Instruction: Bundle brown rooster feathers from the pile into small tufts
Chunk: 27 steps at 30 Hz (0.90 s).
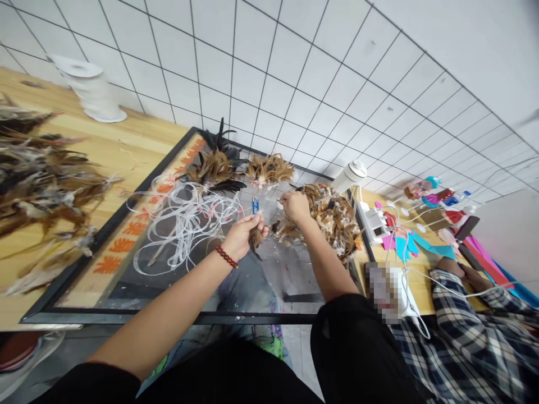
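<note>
My left hand (246, 233), with a beaded bracelet at the wrist, is closed on a small bunch of brown feathers (255, 242). A small blue two-pronged piece (255, 206) stands up from its fingertips; I cannot tell its exact kind. My right hand (295, 206) is closed in a pinch, with a pale tip at the fingers too small to name. It is held beside a large heap of brown and white feathers (334, 216). A tangle of white plastic ribbon (185, 224) lies left of my left hand.
A black-framed glass panel (168, 318) covers the table. Two feather bunches (217, 168) (269, 170) lie at its back. More feathers (50, 185) and a white spool (95, 92) are left. Right are a white bottle (351, 175), power strip (374, 223), cables and a person's plaid sleeve (457, 303).
</note>
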{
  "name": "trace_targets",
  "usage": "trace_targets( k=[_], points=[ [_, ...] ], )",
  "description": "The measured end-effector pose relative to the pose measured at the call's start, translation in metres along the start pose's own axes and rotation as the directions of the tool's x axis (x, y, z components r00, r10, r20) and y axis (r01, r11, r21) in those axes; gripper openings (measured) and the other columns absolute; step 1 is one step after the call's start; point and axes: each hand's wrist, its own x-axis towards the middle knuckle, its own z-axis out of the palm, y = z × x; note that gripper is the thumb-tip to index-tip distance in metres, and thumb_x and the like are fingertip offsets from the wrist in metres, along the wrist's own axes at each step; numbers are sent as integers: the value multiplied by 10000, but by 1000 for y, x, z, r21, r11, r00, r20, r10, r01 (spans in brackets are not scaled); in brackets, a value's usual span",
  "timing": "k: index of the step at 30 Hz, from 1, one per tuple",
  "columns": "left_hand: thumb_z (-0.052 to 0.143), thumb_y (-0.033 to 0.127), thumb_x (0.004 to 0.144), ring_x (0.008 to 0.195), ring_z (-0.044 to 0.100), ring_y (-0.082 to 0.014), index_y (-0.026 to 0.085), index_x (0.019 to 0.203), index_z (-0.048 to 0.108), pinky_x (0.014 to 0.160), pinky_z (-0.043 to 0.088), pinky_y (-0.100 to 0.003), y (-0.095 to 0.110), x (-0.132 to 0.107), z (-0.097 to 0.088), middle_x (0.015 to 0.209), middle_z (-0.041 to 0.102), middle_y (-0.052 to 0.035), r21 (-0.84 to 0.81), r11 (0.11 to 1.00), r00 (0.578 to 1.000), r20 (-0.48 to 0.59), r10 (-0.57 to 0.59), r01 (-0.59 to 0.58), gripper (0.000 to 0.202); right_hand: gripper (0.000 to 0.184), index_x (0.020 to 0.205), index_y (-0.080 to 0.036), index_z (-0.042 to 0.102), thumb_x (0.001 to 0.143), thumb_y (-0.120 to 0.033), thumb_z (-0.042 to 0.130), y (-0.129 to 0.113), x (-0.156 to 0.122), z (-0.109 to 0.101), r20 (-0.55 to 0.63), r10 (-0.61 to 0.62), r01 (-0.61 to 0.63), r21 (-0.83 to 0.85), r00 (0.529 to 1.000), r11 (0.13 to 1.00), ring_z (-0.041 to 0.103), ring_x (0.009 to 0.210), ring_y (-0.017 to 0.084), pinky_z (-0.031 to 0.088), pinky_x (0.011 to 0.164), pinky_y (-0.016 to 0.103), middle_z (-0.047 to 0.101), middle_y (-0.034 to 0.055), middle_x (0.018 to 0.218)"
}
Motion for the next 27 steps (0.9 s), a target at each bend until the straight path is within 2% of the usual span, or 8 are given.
trace_targets(
  k=[2, 4, 7, 11, 17, 20, 24, 27],
  points=[
    [698, 215, 741, 588, 625, -118, 122, 740, 598, 578, 530, -238, -3, 2, -1, 612, 603, -7, -6, 1000, 998, -66, 19, -19, 137, 137, 822, -171, 651, 820, -278, 566, -13, -22, 5, -6, 93, -80, 464, 996, 882, 616, 747, 169, 459, 741, 311, 686, 55, 798],
    [705, 220, 731, 572, 615, -109, 121, 754, 615, 567, 513, -230, -7, 4, -2, 644, 636, -16, -3, 999, 993, -109, 44, -45, 136, 204, 827, -181, 612, 743, -362, 654, -29, -48, 11, 80, 107, -126, 818, 991, 562, 602, 618, 140, 471, 648, 280, 668, 10, 705],
    [740, 227, 684, 520, 560, -79, 123, 733, 637, 537, 459, -202, -12, 6, -3, 612, 630, 5, 14, 996, 990, -112, 89, -88, 154, 388, 833, -205, 530, 582, -355, 785, -50, -76, 22, 100, 210, -141, 971, 973, 191, 590, 546, 118, 475, 607, 256, 649, -42, 626],
    [790, 250, 612, 576, 568, -89, 125, 714, 663, 602, 446, -215, -14, 4, -1, 615, 642, 2, 49, 994, 992, -81, 102, -98, 205, 485, 785, -222, 437, 507, -300, 826, -60, -85, 32, 110, 343, -127, 991, 933, 27, 592, 531, 107, 467, 597, 226, 615, -82, 545],
    [818, 258, 555, 728, 621, -146, 111, 715, 691, 716, 458, -256, -14, 5, -1, 680, 679, -47, 82, 994, 997, -16, 70, -69, 251, 509, 751, -216, 427, 468, -291, 843, -48, -83, 35, 163, 343, -189, 981, 925, 44, 556, 496, 90, 447, 580, 220, 608, -86, 551],
    [815, 289, 551, 663, 601, -130, 120, 688, 678, 686, 457, -252, -14, 4, -1, 651, 666, -34, 128, 987, 994, -21, 103, -100, 256, 418, 778, -194, 523, 516, -307, 828, -40, -85, 32, 163, 279, -219, 958, 946, 183, 575, 551, 102, 455, 618, 240, 627, -54, 603],
    [743, 372, 649, 549, 553, -118, 134, 661, 652, 572, 433, -245, -14, -1, 1, 587, 623, -18, 347, 919, 981, 13, 194, -186, 255, 281, 971, -210, 672, 736, -365, 680, -31, -90, 24, -116, 234, -6, 885, 965, 466, 614, 785, 140, 471, 776, 286, 678, 13, 823],
    [671, 383, 730, 509, 503, -96, 144, 563, 597, 537, 400, -219, -13, -5, 2, 525, 559, -3, 492, 830, 965, 120, 234, -262, 301, 233, 959, -239, 716, 787, -372, 633, -28, -91, 23, -201, 141, 94, 833, 969, 546, 600, 867, 147, 457, 844, 293, 670, 20, 877]
  ],
)
